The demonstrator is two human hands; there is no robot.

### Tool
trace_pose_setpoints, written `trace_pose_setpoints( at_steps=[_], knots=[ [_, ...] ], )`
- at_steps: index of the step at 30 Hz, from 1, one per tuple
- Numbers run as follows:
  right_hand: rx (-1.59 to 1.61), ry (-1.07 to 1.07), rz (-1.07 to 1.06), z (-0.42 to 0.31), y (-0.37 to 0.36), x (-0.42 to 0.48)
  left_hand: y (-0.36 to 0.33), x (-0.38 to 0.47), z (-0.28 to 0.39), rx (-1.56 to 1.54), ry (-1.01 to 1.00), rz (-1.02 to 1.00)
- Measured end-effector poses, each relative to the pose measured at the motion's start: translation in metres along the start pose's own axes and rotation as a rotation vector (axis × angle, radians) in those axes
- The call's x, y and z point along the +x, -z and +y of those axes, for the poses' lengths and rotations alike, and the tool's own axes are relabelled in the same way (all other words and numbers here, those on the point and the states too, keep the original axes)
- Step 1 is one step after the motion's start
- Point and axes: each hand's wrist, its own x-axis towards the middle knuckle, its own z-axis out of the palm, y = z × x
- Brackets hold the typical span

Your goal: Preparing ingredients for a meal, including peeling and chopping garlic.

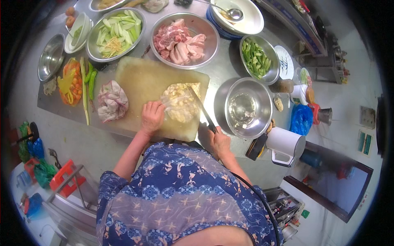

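A knife is held by its black handle in my right hand, at the right edge of a worn cutting board. Its blade points up and left, with the tip over pale yellowish pieces in a clear plastic bag on the board. The gathered left end of that bag is under the fingers of my left hand; the fingertips are partly hidden. Left of my left hand lies a crumpled white cloth with pinkish edges. A steel bowl with a little liquid stands right of the knife.
Behind the board stand steel bowls of raw meat and sliced pale green vegetable. Cut green pods fill a bowl at back right. A bag of orange and yellow items and green peppers lie left. A white pitcher stands right.
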Motion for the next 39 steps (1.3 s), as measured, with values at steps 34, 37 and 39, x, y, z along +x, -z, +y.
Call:
trace_pose_setpoints(
  at_steps=[34,37,39],
  knots=[
    [0.085,0.161,0.044,-0.021,0.015,-0.002,0.007,-0.006,-0.006,-0.162,0.037,-0.023],
    [0.089,0.226,0.08,-0.013,-0.004,0.003,0.007,-0.004,-0.006,-0.173,0.028,-0.016],
    [-0.002,0.194,0.018,-0.008,-0.006,0.001,0.008,-0.003,-0.006,-0.173,0.012,-0.014]
  ],
)
